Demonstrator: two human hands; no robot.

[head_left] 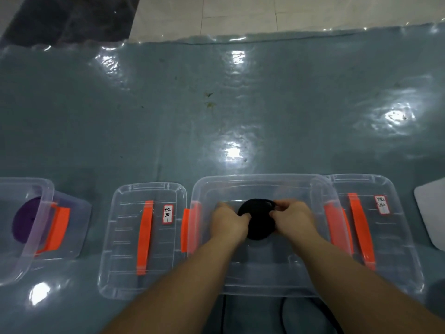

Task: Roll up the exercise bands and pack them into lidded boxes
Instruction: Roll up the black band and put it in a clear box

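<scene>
The rolled black exercise band (258, 219) sat inside the open clear box (265, 273) in the middle of the row, lying flat as a disc with no long axis to speak of — it was directly between the two hands, equally near to both. The left hand (230, 221) gripped its left edge and the right hand (292, 216) pinched its right edge, fingers curled onto the coil. To my eye the next thing was simply to let go — the labelled lid (370, 227) lay just right of the box, nearer the right hand.
</scene>
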